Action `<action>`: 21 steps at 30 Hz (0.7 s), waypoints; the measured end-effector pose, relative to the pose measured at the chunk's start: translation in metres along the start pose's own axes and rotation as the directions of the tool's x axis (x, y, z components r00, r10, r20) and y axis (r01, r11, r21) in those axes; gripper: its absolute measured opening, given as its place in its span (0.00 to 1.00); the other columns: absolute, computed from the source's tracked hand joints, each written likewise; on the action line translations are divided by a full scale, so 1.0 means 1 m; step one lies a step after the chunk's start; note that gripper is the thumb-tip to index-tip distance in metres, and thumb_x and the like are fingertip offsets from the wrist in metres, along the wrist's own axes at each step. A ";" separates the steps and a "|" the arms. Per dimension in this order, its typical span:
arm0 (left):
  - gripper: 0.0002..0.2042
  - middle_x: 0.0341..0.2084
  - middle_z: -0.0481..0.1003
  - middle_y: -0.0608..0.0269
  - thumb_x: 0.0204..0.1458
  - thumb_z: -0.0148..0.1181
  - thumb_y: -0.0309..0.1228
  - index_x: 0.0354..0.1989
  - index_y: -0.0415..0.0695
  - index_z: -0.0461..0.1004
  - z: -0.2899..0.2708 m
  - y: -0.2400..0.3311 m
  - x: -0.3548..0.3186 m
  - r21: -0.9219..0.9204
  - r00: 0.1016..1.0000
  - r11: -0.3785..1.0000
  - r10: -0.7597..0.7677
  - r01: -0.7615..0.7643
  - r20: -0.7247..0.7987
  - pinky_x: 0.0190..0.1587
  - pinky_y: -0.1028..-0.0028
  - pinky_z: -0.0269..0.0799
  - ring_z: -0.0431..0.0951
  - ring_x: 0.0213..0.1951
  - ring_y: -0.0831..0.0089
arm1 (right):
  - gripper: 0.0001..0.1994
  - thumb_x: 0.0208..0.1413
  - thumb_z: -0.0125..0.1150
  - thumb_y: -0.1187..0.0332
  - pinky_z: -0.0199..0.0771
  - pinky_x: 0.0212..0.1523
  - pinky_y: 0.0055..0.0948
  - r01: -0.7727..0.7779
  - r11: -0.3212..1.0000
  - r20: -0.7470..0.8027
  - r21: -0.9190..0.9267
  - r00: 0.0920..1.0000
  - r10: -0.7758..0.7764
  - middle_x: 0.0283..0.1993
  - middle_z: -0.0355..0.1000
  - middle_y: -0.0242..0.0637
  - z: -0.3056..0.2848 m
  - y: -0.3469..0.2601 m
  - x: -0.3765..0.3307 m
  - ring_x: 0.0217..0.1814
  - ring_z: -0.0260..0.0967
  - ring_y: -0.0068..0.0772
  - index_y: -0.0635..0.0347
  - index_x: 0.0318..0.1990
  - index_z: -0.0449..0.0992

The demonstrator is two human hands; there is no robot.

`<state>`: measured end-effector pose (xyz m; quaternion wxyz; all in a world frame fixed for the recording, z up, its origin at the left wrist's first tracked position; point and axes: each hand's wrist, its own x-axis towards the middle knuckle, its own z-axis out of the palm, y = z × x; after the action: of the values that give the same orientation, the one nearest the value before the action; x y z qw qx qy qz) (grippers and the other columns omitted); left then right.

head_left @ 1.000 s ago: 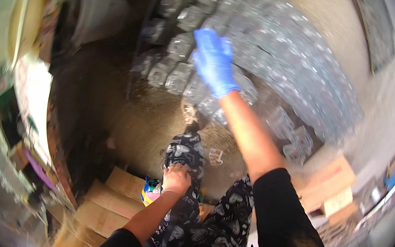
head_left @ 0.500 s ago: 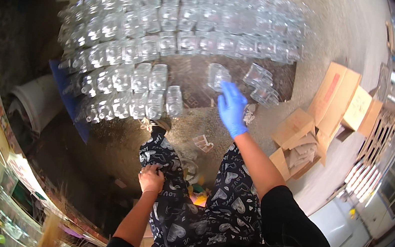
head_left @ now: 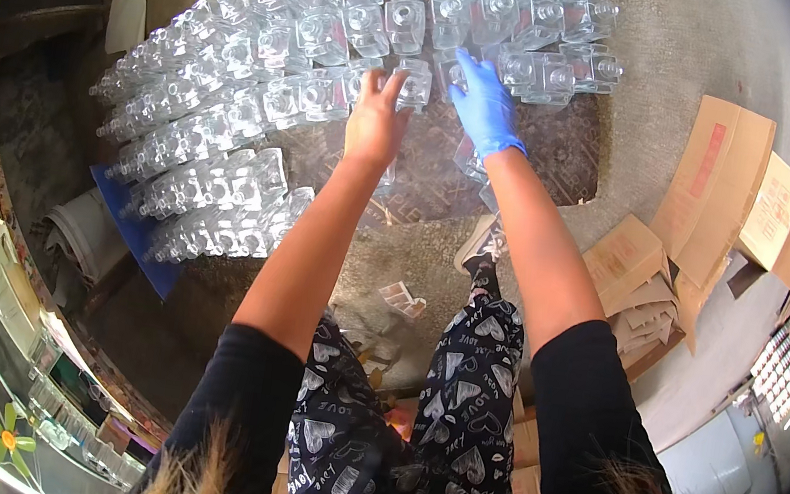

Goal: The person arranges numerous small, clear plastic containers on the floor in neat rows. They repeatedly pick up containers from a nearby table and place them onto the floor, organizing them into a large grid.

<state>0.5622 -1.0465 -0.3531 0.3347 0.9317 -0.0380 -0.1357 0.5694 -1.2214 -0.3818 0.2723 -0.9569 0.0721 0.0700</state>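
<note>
Rows of clear, square glass bottles point(head_left: 319, 34) with round necks stand close together on a dark printed mat point(head_left: 555, 148). My right hand point(head_left: 487, 110), in a blue glove, reaches into the front rows, its thumb and fingers around a glass bottle point(head_left: 449, 75). Beside it, my bare left hand point(head_left: 376, 128) has its fingers spread over the front row, at a bottle point(head_left: 416, 85). The fingertips partly hide the glass there. Under my right wrist, more loose bottles point(head_left: 470, 162) are mostly covered by the arm.
On the right, an opened cardboard box point(head_left: 712, 181) lies next to a smaller box point(head_left: 627, 265) with cardboard pieces inside. A blue panel point(head_left: 139, 236) borders the rows at the left. My shoe point(head_left: 477, 240) is at the mat's near edge.
My left hand has left my knee and moved forward to the bottles. My right hand has moved farther forward, from the loose bottles to the rows. The view has shifted too.
</note>
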 end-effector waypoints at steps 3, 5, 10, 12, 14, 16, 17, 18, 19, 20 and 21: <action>0.23 0.48 0.67 0.53 0.45 0.67 0.27 0.51 0.52 0.71 0.038 -0.015 0.027 0.072 0.999 0.997 0.015 -0.017 0.037 0.43 0.58 0.75 0.76 0.43 0.52 | 0.17 0.52 0.61 0.66 0.74 0.41 0.45 0.049 0.998 0.030 -0.038 0.998 -0.047 0.44 0.73 0.43 0.007 0.017 0.017 0.44 0.73 0.50 0.50 0.51 0.72; 0.20 0.44 0.69 0.54 0.44 0.68 0.27 0.48 0.50 0.74 0.051 -0.024 0.034 0.075 0.995 0.996 0.036 -0.042 0.089 0.41 0.58 0.74 0.76 0.42 0.53 | 0.14 0.53 0.60 0.66 0.75 0.41 0.44 0.073 0.997 0.037 -0.006 0.997 -0.073 0.42 0.74 0.42 0.010 0.025 0.017 0.43 0.73 0.50 0.51 0.48 0.73; 0.14 0.43 0.71 0.55 0.46 0.65 0.28 0.44 0.48 0.75 0.065 -0.021 0.038 0.037 0.998 0.999 -0.031 0.030 0.047 0.41 0.57 0.74 0.77 0.40 0.52 | 0.12 0.53 0.59 0.66 0.75 0.41 0.44 0.089 0.993 0.002 0.074 0.996 -0.089 0.41 0.75 0.41 0.015 0.040 0.015 0.42 0.73 0.49 0.51 0.46 0.74; 0.14 0.36 0.71 0.55 0.44 0.67 0.27 0.42 0.47 0.77 0.068 -0.023 0.040 0.015 0.999 1.000 -0.015 0.016 -0.047 0.38 0.59 0.73 0.77 0.34 0.53 | 0.14 0.53 0.61 0.66 0.75 0.41 0.44 0.088 0.994 -0.020 0.065 0.996 -0.087 0.40 0.75 0.40 0.021 0.038 0.015 0.42 0.74 0.49 0.51 0.47 0.74; 0.14 0.36 0.71 0.56 0.45 0.67 0.28 0.42 0.48 0.77 0.068 -0.020 0.039 0.045 0.999 0.999 -0.029 0.031 -0.042 0.38 0.59 0.74 0.77 0.36 0.54 | 0.17 0.51 0.63 0.65 0.75 0.41 0.44 0.086 0.994 -0.015 0.064 0.996 -0.085 0.41 0.75 0.40 0.019 0.038 0.013 0.42 0.74 0.49 0.51 0.49 0.73; 0.14 0.36 0.71 0.55 0.45 0.67 0.29 0.42 0.48 0.77 0.065 -0.016 0.039 0.066 0.999 0.997 -0.045 0.047 -0.027 0.39 0.59 0.74 0.77 0.36 0.54 | 0.21 0.49 0.66 0.64 0.75 0.40 0.45 0.093 0.993 0.014 0.075 0.995 -0.094 0.42 0.74 0.42 0.007 0.034 0.009 0.42 0.74 0.49 0.51 0.52 0.72; 0.16 0.38 0.71 0.57 0.44 0.68 0.32 0.44 0.51 0.76 0.060 -0.015 0.041 0.108 0.997 0.991 -0.076 0.073 0.026 0.41 0.59 0.73 0.76 0.39 0.55 | 0.27 0.45 0.70 0.63 0.74 0.41 0.44 0.049 0.998 0.048 -0.031 0.998 -0.048 0.44 0.71 0.44 -0.006 0.026 0.007 0.44 0.73 0.49 0.51 0.56 0.69; 0.18 0.39 0.71 0.57 0.44 0.68 0.32 0.46 0.52 0.75 0.057 -0.013 0.041 0.199 1.000 0.980 0.005 0.000 -0.023 0.42 0.60 0.73 0.76 0.40 0.55 | 0.28 0.45 0.70 0.62 0.74 0.41 0.44 0.032 0.999 -0.035 -0.028 0.999 -0.033 0.44 0.70 0.45 -0.015 0.025 0.007 0.45 0.72 0.50 0.51 0.56 0.69; 0.20 0.41 0.70 0.58 0.44 0.69 0.33 0.47 0.53 0.75 0.051 -0.008 0.042 0.292 0.993 0.954 0.096 -0.072 -0.069 0.43 0.60 0.73 0.75 0.41 0.56 | 0.28 0.45 0.70 0.62 0.74 0.42 0.44 0.018 1.000 -0.125 -0.026 0.992 -0.021 0.45 0.68 0.45 -0.028 0.029 0.009 0.45 0.72 0.50 0.51 0.56 0.68; 0.21 0.42 0.70 0.59 0.43 0.69 0.33 0.49 0.54 0.74 0.049 -0.001 0.041 0.378 0.978 0.915 0.187 -0.138 -0.096 0.44 0.60 0.72 0.75 0.42 0.56 | 0.29 0.45 0.70 0.62 0.74 0.42 0.44 -0.006 1.000 -0.206 -0.027 0.978 0.001 0.45 0.67 0.45 -0.036 0.039 0.005 0.46 0.71 0.50 0.51 0.57 0.68; 0.25 0.45 0.68 0.60 0.43 0.70 0.34 0.53 0.57 0.71 0.048 0.007 0.043 0.349 0.980 0.923 0.192 -0.163 -0.049 0.47 0.61 0.72 0.73 0.45 0.57 | 0.28 0.47 0.69 0.63 0.74 0.43 0.43 -0.016 0.997 -0.212 -0.077 0.977 0.000 0.44 0.66 0.43 -0.040 0.051 0.008 0.48 0.70 0.48 0.50 0.58 0.68</action>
<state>0.5902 -1.0884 -0.3940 0.1792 0.9733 -0.1317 -0.0577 0.5725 -1.2865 -0.3751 0.2249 -0.9686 0.1018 -0.0285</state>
